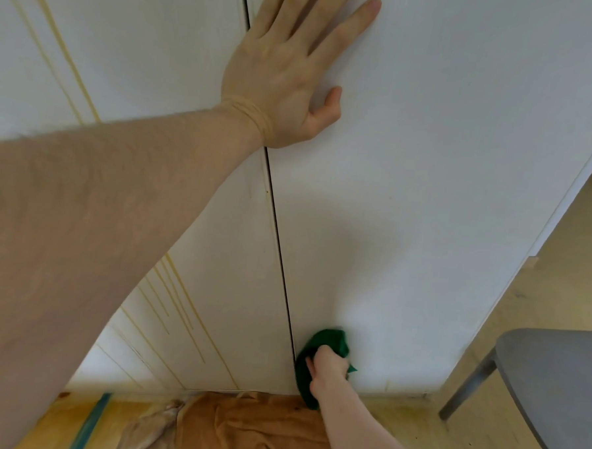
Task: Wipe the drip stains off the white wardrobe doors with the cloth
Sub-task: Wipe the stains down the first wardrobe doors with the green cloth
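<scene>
Two white wardrobe doors fill the view, split by a dark vertical gap. The left door (152,62) carries several yellowish drip stains (180,307) running down it. The right door (428,162) looks mostly clean. My left hand (289,73) lies flat with spread fingers across the gap, high up on the doors. Low down near the floor, my right hand (328,366) grips a green cloth (326,342) and presses it against the bottom of the right door, just beside the gap.
An orange-brown towel (253,428) lies crumpled on the wooden floor at the foot of the doors. A grey chair (554,382) stands at the lower right, close to the wardrobe's corner. Yellow wet patches mark the floor at the lower left.
</scene>
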